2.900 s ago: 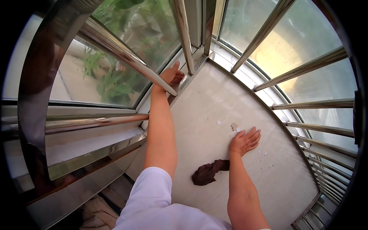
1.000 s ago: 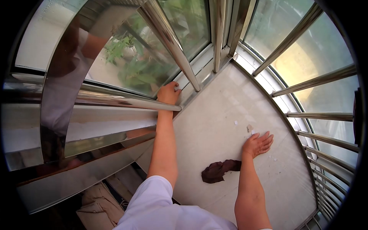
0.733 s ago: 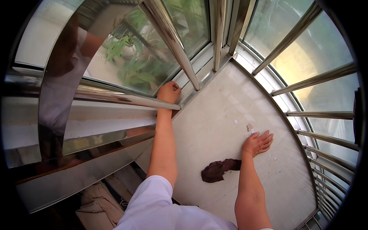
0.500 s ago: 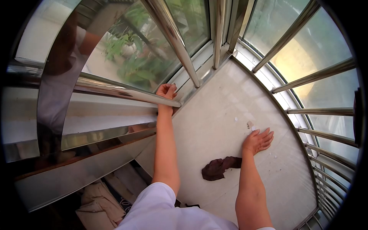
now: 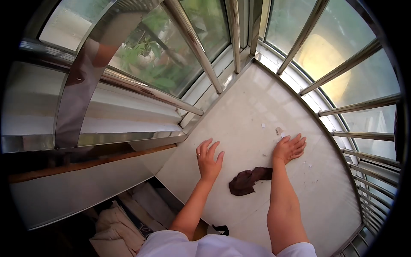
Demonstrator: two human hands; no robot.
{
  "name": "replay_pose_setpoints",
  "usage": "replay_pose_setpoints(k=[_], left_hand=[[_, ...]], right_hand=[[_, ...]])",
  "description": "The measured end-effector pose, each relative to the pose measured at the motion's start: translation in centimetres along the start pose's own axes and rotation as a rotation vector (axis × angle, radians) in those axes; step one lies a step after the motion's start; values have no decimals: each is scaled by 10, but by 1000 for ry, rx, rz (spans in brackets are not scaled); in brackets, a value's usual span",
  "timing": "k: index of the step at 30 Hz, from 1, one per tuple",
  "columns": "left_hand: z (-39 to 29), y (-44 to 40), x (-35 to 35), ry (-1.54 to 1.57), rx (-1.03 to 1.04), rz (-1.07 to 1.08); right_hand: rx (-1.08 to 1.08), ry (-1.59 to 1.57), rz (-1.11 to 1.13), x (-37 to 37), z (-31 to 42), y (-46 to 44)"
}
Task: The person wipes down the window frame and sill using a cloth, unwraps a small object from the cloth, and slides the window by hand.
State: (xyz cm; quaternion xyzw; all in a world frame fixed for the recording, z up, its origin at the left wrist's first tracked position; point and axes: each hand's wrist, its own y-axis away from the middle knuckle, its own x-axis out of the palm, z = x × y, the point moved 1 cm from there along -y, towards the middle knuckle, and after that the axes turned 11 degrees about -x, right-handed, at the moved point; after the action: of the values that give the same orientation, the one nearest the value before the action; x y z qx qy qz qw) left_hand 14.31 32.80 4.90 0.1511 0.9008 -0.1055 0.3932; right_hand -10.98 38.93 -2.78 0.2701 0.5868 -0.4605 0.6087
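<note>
My left hand is over the left part of the pale window ledge, fingers spread and holding nothing; a ring shows on one finger. My right hand lies flat on the ledge with its fingers stretched out. Beside its fingertips are a small beige scrap and a few white flakes. Between my two arms is a crumpled dark brown cloth, its right end partly hidden behind my right forearm. Neither hand touches the visible part of the cloth.
Metal bars stand in front of the windows on the left, and more bars curve along the right. Green plants show through the left glass. Below the ledge at lower left, folded beige fabric lies in an open compartment.
My left hand has come away from the window frame behind the lower left bar, back over the ledge, and its fingers have opened. My right hand has stayed almost in place. The view has shifted slightly.
</note>
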Motion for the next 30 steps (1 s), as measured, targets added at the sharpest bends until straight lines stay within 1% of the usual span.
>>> replay_pose_setpoints(k=[2, 3, 4, 6, 8, 10, 12, 13, 15, 17, 18, 20, 22, 24, 25, 27, 28, 29, 30], left_hand=[[40, 4, 12, -313, -305, -278], [44, 5, 16, -346, -379, -249], [48, 7, 20, -339, -367, -241], [50, 1, 25, -542, -335, -324], [51, 12, 23, -546, -337, -298], [52, 1, 26, -532, -314, -332], [57, 6, 28, -557, -349, -325], [57, 7, 27, -555, -343, -317], [50, 9, 17, -570, -350, -320], [49, 9, 14, -578, -342, -319], [49, 7, 11, -589, -337, -327], [47, 5, 6, -606, -343, -311], [46, 6, 7, -619, -344, -292], [45, 7, 6, -638, -339, -283], [45, 5, 5, -643, -327, -287], [45, 6, 4, -635, -328, -262], [45, 4, 3, -647, -319, -262], [45, 3, 3, -642, -320, -248], [46, 3, 4, -639, -321, -233]], right_hand=[[8, -6, -5, 1, 0, -1], [8, -13, -5, 1, 0, 1], [21, -8, -12, 0, -1, 3], [15, -24, -3, 2, 0, 1], [1, -41, -23, -5, -9, 11], [-18, -101, -94, -6, -14, 3], [-223, -534, -62, -17, -36, 14], [-314, -639, -165, -56, -23, 27], [-555, -744, 61, -96, -21, 61], [-742, -862, 276, -112, -13, 93], [-755, -946, 346, -115, -5, 100], [-718, -1003, 354, -118, 24, 84], [-598, -1060, 233, -114, 69, 39], [-617, -1134, 114, -96, 117, -12], [-624, -1151, 99, -93, 144, -37], [-709, -1037, 24, -73, 194, -79], [-709, -979, 43, -55, 216, -98], [-729, -942, 131, -37, 234, -114], [-720, -950, 126, -12, 248, -130]])
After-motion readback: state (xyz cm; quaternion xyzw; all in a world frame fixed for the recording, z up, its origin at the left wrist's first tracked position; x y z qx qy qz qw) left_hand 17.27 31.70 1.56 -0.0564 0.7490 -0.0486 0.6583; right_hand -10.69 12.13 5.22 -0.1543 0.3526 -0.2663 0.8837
